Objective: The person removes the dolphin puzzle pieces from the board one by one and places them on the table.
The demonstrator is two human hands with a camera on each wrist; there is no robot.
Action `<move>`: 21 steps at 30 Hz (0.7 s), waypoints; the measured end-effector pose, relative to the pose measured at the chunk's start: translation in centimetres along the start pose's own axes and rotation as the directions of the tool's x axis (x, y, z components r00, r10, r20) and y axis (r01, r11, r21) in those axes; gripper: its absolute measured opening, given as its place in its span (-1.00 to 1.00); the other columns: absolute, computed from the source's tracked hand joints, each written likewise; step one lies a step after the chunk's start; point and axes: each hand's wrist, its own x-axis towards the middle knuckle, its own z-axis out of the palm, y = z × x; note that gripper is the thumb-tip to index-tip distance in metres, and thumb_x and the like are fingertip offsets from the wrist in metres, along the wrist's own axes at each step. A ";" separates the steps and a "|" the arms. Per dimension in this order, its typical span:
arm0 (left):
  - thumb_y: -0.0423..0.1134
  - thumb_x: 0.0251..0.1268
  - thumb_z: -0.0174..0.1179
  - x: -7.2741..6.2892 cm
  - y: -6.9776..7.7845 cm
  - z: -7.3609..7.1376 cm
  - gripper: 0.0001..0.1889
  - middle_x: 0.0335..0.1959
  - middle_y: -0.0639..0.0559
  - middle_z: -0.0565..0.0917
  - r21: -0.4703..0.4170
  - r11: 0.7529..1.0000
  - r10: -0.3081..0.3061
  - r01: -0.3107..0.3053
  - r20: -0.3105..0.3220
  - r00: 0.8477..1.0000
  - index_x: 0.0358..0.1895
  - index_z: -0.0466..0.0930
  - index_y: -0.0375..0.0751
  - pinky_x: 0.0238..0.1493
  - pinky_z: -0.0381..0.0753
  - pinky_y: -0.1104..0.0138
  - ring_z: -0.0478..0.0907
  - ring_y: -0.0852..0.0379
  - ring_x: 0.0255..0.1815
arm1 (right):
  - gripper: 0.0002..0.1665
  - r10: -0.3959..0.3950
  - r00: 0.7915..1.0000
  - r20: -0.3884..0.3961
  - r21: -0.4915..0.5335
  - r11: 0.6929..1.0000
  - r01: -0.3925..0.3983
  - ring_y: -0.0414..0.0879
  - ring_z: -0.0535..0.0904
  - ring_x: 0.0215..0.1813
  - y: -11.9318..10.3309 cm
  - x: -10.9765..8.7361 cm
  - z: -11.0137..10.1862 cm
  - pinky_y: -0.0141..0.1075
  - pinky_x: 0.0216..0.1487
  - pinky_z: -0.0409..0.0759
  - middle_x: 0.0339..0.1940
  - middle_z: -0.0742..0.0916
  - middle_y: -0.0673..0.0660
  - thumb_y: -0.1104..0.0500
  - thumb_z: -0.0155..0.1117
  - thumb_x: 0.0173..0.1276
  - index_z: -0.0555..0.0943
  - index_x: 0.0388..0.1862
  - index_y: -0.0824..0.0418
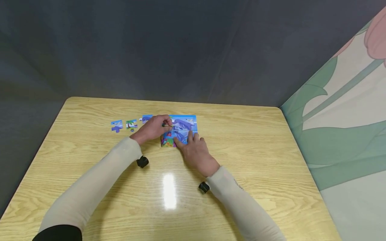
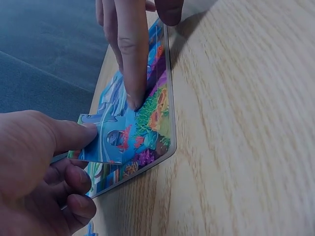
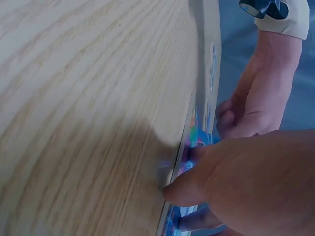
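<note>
A jigsaw puzzle with a blue sea picture, dolphins and coral lies flat on the table. My left hand is over its left part, pinching a puzzle piece between thumb and fingers. That piece is tilted just above the coral corner in the left wrist view; whether its edge touches the board I cannot tell. My right hand rests with extended fingers on the puzzle's lower right part, and one fingertip presses on the picture. Part of the board is hidden under both hands.
Left of the puzzle lie loose pieces: one with blue sky, one with a palm tree and one with a dolphin. They rest on a wooden table. A dark curtain hangs behind, a patterned cloth at right.
</note>
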 end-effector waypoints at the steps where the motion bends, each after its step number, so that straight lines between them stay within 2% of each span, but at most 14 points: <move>1: -0.23 0.63 0.20 0.0 0.0 0.0 -0.89 0.00 -0.11 0.74 0.008 1.000 0.004 -0.004 0.001 1.000 0.01 0.64 -0.17 0.11 0.59 0.04 0.62 -0.05 -0.05 | -0.31 0.004 1.000 -0.003 -0.006 1.000 -0.004 0.16 0.59 0.19 -0.1 -0.1 -0.2 -0.18 -0.10 0.69 0.59 0.48 0.41 0.03 -0.09 0.76 0.12 0.75 -0.38; 5: -0.24 0.64 0.19 -0.1 0.3 -0.2 -0.86 0.02 -0.11 0.74 0.034 0.999 0.025 -0.025 -0.003 1.000 0.02 0.69 -0.19 0.14 0.62 0.03 0.63 -0.04 -0.03 | -0.32 0.004 1.000 -0.019 -0.018 1.000 -0.004 0.11 0.60 0.05 -0.1 -0.3 -0.8 -0.21 -0.18 0.68 0.53 0.55 0.41 0.09 -0.09 0.75 0.17 0.74 -0.35; 9: -0.20 0.67 0.15 -0.4 0.5 -0.6 -0.86 0.04 -0.08 0.69 -0.009 0.999 0.031 -0.031 -0.041 0.999 0.03 0.66 -0.15 0.05 0.63 0.07 0.62 -0.02 -0.07 | -0.32 -0.005 1.000 -0.028 -0.023 1.000 0.004 0.07 0.60 -0.07 0.0 -0.1 -1.3 -0.24 -0.28 0.67 0.45 0.61 0.42 0.14 -0.09 0.75 0.22 0.72 -0.34; 14: -0.11 0.69 0.14 -1.4 0.6 -1.6 -0.84 0.06 -0.05 0.66 -0.072 0.997 0.002 -0.009 -0.090 0.996 0.06 0.63 -0.07 -0.11 0.55 0.10 0.54 -0.03 -0.14 | -0.29 -0.003 1.000 0.009 0.024 1.000 0.003 0.07 0.58 -0.05 -0.1 0.1 -1.5 -0.25 -0.31 0.66 0.48 0.58 0.44 0.19 -0.12 0.74 0.20 0.73 -0.32; 21: -0.09 0.68 0.16 -3.2 -0.6 -2.7 -0.81 0.07 -0.06 0.69 -0.056 0.998 -0.048 0.043 -0.077 0.996 0.08 0.67 -0.06 -0.11 0.53 0.13 0.53 -0.04 -0.09 | -0.25 0.015 0.999 0.032 0.063 0.998 -0.017 0.08 0.52 0.01 -0.3 0.0 -1.2 -0.25 -0.31 0.63 0.54 0.50 0.46 0.22 -0.11 0.73 0.13 0.76 -0.27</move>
